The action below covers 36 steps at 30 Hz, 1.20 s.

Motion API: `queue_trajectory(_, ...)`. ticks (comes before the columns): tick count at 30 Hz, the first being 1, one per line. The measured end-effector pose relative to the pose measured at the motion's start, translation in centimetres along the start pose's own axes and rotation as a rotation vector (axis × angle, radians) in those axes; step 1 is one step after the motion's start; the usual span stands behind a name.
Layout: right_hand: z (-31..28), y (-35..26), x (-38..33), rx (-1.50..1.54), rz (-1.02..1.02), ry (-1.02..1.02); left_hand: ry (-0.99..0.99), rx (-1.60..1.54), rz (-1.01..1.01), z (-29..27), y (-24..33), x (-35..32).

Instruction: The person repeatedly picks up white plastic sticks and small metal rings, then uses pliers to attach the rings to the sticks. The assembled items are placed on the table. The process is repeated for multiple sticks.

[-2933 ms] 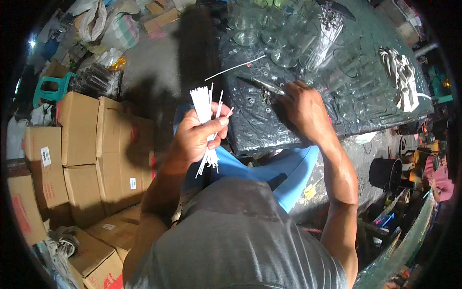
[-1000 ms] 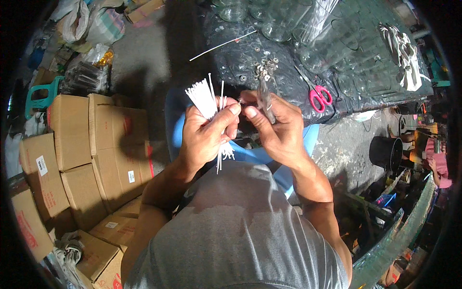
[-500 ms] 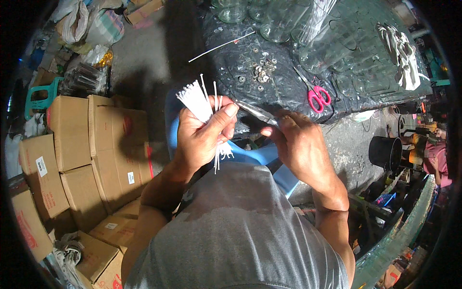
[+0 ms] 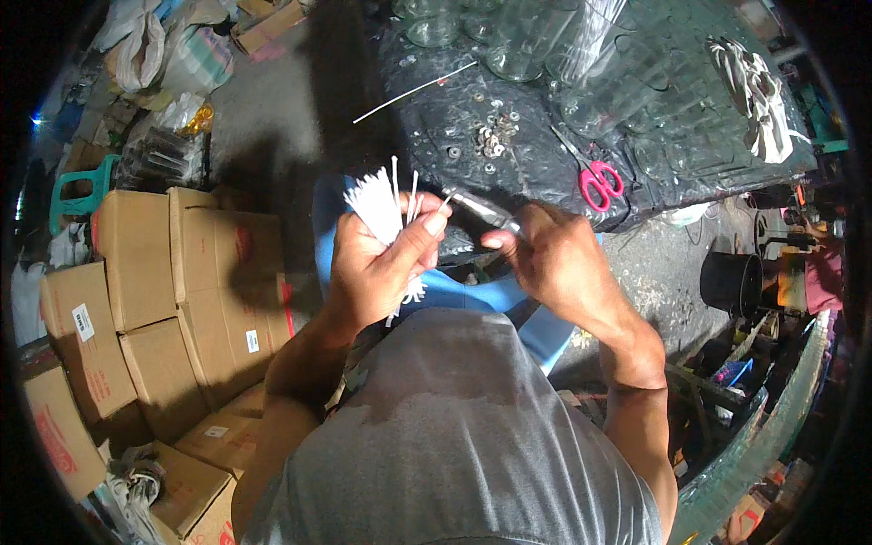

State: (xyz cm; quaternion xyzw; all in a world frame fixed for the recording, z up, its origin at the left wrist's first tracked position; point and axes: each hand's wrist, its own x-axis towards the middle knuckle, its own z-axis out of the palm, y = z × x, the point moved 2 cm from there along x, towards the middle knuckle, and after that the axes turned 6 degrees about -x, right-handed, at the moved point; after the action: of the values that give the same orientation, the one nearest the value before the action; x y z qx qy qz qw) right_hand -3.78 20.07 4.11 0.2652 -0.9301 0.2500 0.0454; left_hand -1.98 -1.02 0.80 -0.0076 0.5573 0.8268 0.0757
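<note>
The shirt (image 4: 445,472) is plain grey, its cloth thin and soft, with long creases running down the lower front. A darker, brownish-grey patch (image 4: 440,368) with an uneven edge covers the upper front; above it a paler grey band follows the curved edge of the cloth. Light blue, smooth cloth shows at the lap, seemingly trousers (image 4: 551,338), deeper blue in the shade. The left arm (image 4: 300,372) and right arm (image 4: 636,418) are bare, as are the left grip (image 4: 381,259) and right grip (image 4: 563,268).
</note>
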Motion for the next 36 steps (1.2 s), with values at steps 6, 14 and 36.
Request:
queue_trajectory(6,-2.2,1.3,1.1,-0.048,0.154,0.104,0.089,0.475,0.042,-4.0,0.9,-1.0)
queue_trajectory(14,-3.8,3.2,2.7,-0.239,0.074,0.285,0.247,1.099,0.449,-5.2,5.6,2.7)
queue_trajectory(36,1.0,0.9,3.8,0.106,0.132,0.168,0.044,0.216,0.108,-5.5,3.2,2.7)
